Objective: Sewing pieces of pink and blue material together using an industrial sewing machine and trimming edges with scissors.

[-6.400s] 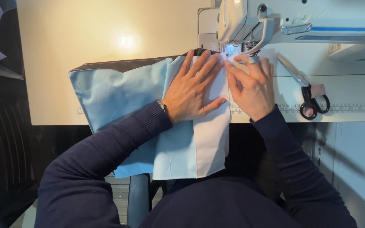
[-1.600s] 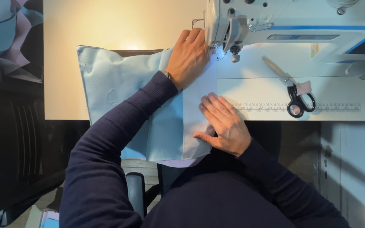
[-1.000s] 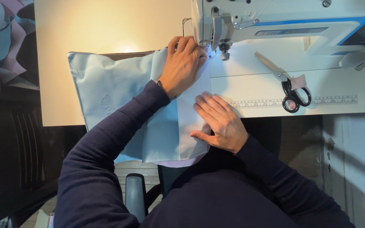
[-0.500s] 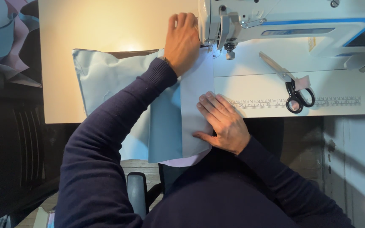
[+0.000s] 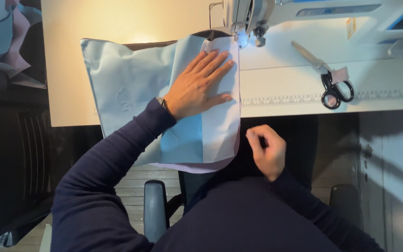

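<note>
While the pale blue fabric lies spread on the counter, one hand presses it flat just left of the sewing machine.

Largest is the counter, carrying the sewing machine at its far edge; left of the machine's needle head the fabric stretches with its long axis running across the counter, its near right part hanging over the counter's front edge toward the person. A white folded panel forms its right end, its top edge right at the needle head. The left hand lies open, palm down, fingers spread and pointing up-right toward the machine. The right hand hovers loosely curled below the counter edge, right of the fabric, gripping nothing visible. Scissors lie right of the needle head.
</note>
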